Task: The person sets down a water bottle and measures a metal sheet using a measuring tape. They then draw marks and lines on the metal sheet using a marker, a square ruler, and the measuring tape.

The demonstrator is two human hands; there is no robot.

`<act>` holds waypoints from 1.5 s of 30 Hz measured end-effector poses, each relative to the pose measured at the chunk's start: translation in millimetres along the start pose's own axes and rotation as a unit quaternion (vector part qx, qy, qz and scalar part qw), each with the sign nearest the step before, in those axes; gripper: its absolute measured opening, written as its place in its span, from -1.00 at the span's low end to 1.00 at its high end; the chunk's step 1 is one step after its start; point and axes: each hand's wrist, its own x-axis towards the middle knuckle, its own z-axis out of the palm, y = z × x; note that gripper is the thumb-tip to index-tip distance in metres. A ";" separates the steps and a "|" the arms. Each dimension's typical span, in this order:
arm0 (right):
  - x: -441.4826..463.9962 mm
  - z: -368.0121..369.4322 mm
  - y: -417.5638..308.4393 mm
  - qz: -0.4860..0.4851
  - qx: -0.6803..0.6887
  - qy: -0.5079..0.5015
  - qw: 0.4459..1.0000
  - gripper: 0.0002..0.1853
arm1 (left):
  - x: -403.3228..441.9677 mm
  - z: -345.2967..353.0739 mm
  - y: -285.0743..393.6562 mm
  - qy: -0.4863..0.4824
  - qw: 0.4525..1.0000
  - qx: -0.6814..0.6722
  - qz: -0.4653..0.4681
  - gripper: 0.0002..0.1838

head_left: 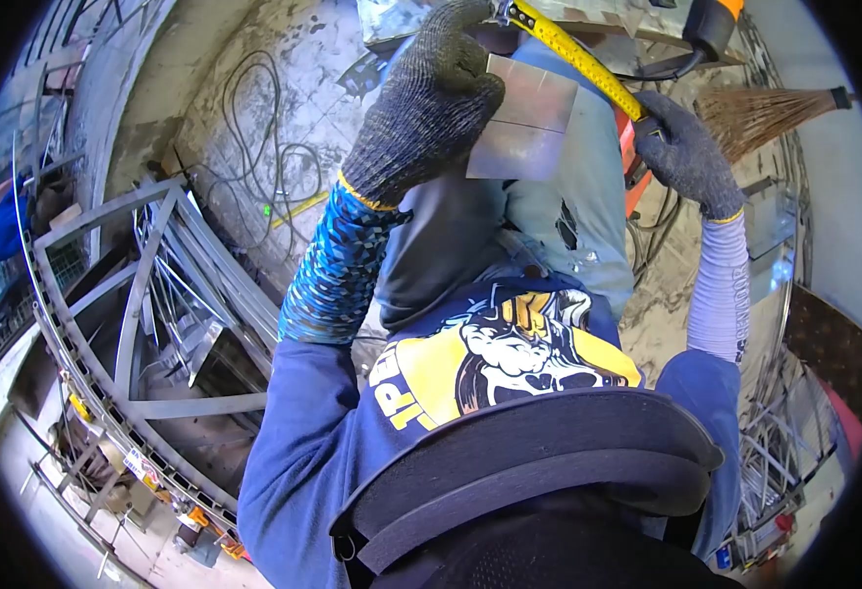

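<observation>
My left hand [423, 103], in a dark knitted glove, is closed on the left edge of a square metal plate [521, 123] with a thin line across it. The plate is above my thighs. My right hand [688, 157], also gloved, grips a tape measure [580, 64] whose yellow blade is drawn out toward the upper left. The blade's end lies close to my left fingertips, beyond the plate; whether they touch it I cannot tell. Most of the tape's case is hidden by my right hand.
A metal work surface [387, 22] is ahead, with an orange-and-black tool [714, 27] at upper right. A straw broom [770, 116] lies to the right. Cables [272, 128] coil on the floor. Metal frames [141, 304] and bars stand at left; metal scraps [770, 456] lie lower right.
</observation>
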 end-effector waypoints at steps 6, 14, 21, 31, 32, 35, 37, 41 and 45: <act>-0.6 -5.8 -6.1 0.015 0.013 -0.004 1.000 -0.44 | 13.4 -7.4 -14.2 -0.006 0.993 0.109 0.050 -0.35; 8.9 -20.2 -1.1 -0.124 -0.149 -0.014 0.981 -0.47 | 15.1 1.5 -25.3 0.021 0.995 0.093 0.011 -0.21; -0.8 -5.7 4.8 -0.056 -0.189 0.062 0.978 -0.54 | 11.1 17.8 -45.9 0.086 0.987 0.041 0.126 -0.21; -24.8 -2.5 -44.9 0.030 -0.254 0.095 0.962 -0.55 | 49.4 -24.8 -42.9 -0.098 0.970 0.170 0.145 -0.65; -25.0 -3.4 -47.2 0.031 -0.258 0.105 0.960 -0.56 | 50.0 -25.7 -45.6 -0.111 0.974 0.153 0.127 -0.66; -21.1 -6.0 -43.4 -0.009 -0.277 0.078 0.958 -0.57 | 55.8 -33.0 -51.3 -0.134 0.978 0.123 0.106 -0.67; -16.5 -3.2 -38.7 -0.012 -0.278 0.085 0.957 -0.58 | 58.0 -35.9 -47.2 -0.143 0.979 0.106 0.102 -0.67; -6.8 5.3 -13.9 -0.056 -0.296 0.102 0.948 -0.59 | 62.1 -37.7 -46.1 -0.166 0.966 0.179 0.089 -0.67; 3.0 13.3 16.5 -0.042 -0.235 0.070 0.969 -0.58 | 63.8 -36.4 -48.6 -0.174 0.964 0.185 0.077 -0.67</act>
